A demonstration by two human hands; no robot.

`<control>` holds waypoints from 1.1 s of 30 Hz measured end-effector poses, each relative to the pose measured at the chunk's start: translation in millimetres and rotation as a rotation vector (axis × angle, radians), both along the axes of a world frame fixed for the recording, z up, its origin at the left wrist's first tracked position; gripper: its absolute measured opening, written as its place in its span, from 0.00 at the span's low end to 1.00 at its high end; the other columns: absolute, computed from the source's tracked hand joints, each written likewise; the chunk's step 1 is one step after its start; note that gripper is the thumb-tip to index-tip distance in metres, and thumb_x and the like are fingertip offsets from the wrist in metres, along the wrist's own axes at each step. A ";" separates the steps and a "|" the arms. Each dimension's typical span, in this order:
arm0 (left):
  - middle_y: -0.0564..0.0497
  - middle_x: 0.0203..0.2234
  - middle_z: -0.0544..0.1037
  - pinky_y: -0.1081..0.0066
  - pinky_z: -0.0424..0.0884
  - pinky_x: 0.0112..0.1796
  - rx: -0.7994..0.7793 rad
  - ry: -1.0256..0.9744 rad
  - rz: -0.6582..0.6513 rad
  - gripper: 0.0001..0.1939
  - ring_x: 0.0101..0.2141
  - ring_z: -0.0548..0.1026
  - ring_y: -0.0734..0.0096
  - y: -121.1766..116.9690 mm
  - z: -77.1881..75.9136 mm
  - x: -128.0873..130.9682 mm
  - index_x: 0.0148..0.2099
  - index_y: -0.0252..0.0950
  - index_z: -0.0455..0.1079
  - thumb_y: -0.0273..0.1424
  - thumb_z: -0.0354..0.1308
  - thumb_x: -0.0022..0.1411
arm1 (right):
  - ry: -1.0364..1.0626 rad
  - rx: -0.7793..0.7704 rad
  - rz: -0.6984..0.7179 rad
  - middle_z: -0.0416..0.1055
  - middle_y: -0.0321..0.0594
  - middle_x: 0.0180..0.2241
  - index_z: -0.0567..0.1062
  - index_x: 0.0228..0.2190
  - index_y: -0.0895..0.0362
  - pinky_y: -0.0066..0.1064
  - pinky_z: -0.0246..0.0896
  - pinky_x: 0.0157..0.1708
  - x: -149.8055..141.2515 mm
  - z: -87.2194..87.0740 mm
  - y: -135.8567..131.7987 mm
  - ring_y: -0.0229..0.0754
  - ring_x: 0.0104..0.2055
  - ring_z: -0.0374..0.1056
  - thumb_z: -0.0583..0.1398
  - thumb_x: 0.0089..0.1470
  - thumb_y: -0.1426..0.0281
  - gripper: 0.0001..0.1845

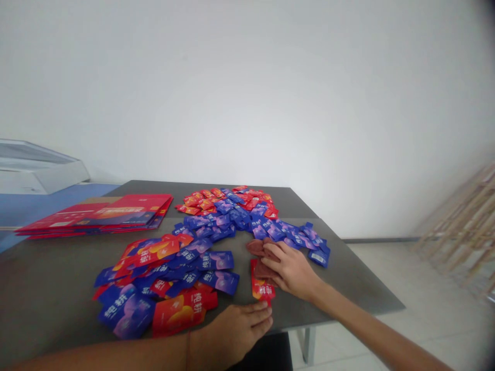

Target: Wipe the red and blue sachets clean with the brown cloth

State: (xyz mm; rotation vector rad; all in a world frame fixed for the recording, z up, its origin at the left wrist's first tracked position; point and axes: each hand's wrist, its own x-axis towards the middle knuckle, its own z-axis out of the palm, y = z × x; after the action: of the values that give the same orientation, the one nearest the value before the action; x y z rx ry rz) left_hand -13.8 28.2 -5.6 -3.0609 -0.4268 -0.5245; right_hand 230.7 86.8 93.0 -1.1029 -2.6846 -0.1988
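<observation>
Grey tabletop, lower centre of frame: right hand covers brown pieces on a red packet; left hand touches its end; both grips indeterminate. Packet appears light, pliable; hold by edges.

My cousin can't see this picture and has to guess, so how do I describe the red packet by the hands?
Find the dark grey table, then its near edge, where there are two hands. Look between the left hand and the right hand for a red packet. Unlike the other red ones, it lies apart from the piles, partly under something brown.
</observation>
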 end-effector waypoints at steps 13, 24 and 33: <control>0.38 0.62 0.76 0.65 0.71 0.62 0.013 -0.059 0.017 0.22 0.61 0.75 0.61 0.2 -4.6 2.6 0.67 0.29 0.68 0.26 0.50 0.74 | -0.207 -0.064 0.174 0.69 0.49 0.61 0.78 0.51 0.54 0.45 0.64 0.55 -8.0 -15.3 -16.6 0.57 0.61 0.61 0.68 0.59 0.57 0.22; 0.37 0.66 0.72 0.61 0.71 0.63 -0.007 0.000 0.009 0.24 0.66 0.70 0.56 0.5 -0.2 -1.1 0.69 0.28 0.66 0.26 0.51 0.74 | -0.177 -0.041 0.136 0.69 0.49 0.59 0.78 0.52 0.55 0.46 0.63 0.56 -9.7 -9.7 3.8 0.56 0.61 0.60 0.65 0.62 0.62 0.18; 0.37 0.66 0.70 0.60 0.69 0.65 -0.077 0.022 0.010 0.26 0.67 0.68 0.55 -0.8 7.1 -1.8 0.70 0.29 0.64 0.24 0.51 0.73 | -0.195 -0.057 0.085 0.69 0.48 0.58 0.78 0.52 0.53 0.43 0.64 0.51 -5.5 -8.3 19.9 0.54 0.58 0.61 0.61 0.66 0.61 0.17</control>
State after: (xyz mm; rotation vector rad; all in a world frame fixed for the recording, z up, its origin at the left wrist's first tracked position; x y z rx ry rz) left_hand -15.6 27.5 1.5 -3.1328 -0.4731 -0.4847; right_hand 225.2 106.7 84.7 -1.0310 -2.9202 -0.2275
